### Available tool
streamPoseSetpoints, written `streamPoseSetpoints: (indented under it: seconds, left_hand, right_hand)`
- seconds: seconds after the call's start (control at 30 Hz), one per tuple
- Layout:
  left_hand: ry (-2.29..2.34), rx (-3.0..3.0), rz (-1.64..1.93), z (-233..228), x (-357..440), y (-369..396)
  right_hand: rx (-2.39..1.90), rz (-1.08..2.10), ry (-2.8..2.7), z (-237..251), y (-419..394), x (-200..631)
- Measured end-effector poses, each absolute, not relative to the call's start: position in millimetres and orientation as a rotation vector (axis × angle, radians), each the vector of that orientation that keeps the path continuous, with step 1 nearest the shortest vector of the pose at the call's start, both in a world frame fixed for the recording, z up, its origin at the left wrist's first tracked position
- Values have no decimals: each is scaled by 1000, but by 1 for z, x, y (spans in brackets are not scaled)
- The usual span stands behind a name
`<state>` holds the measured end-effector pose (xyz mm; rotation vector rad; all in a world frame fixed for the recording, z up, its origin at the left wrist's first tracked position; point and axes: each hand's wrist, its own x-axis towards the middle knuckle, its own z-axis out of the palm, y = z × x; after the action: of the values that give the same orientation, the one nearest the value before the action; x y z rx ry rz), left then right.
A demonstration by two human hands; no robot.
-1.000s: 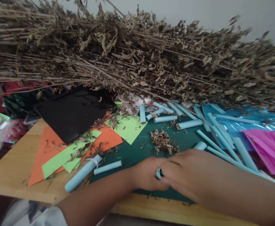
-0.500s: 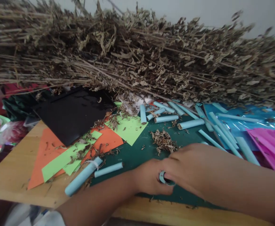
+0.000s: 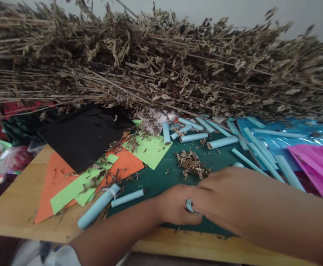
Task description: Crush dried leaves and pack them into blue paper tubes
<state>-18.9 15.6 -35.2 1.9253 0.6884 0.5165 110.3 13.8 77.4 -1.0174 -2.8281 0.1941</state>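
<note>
At lower centre of the frame, the left hand curls round a blue tube, its rim showing beside the right hand; its long axis is hidden. The right hand's fingers are hidden too, so I can't tell its grip. The leaf pile lies just above, nearer the right hand, on the green mat.

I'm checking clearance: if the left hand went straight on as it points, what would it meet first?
Most likely the right hand, just ahead of the left hand; they seem to be touching, though depth is unclear.
</note>
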Motion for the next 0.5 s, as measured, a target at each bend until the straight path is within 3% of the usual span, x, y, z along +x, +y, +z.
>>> streamPoseSetpoints:
  seconds: [0.17, 0.5]
  left_hand:
    - [669, 1922, 535, -31, -18, 17]
    - [611, 1879, 563, -32, -20, 22]
  right_hand:
    - [-724, 121, -3190, 82, 25, 104]
    - [-628, 90, -3076, 80, 21, 109]
